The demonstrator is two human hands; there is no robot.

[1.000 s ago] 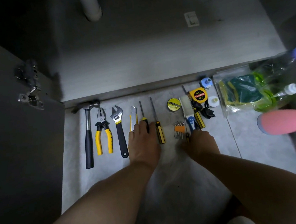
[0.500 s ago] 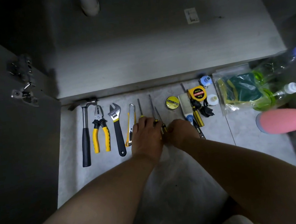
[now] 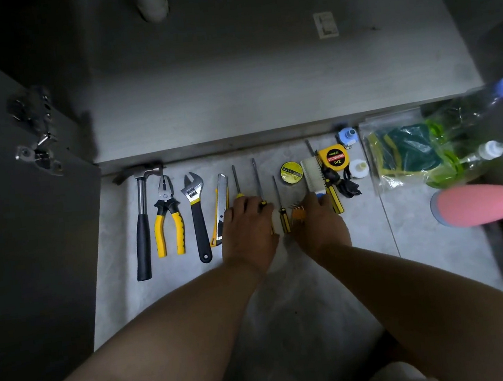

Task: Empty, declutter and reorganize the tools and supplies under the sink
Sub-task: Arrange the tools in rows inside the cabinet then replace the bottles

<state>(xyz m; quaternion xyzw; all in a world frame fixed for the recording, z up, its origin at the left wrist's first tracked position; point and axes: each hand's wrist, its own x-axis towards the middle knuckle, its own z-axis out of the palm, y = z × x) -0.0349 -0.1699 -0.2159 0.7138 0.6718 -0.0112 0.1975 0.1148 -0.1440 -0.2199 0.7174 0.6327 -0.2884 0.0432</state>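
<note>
At the frame's right a clear bag (image 3: 373, 177) holds green cloths (image 3: 407, 149). At mid-frame the left hand (image 3: 248, 231) lies palm down over the handles of two screwdrivers (image 3: 256, 179), their shafts pointing up-frame; the right hand (image 3: 320, 223) sits on the orange hex keys (image 3: 296, 213) beside a third screwdriver (image 3: 279, 198). Whether either hand's fingers clasp anything cannot be told.

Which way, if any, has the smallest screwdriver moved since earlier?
Yes. It moved left: the smallest screwdriver now lies left of the yellow tape roll; earlier it lay right of it.
</note>
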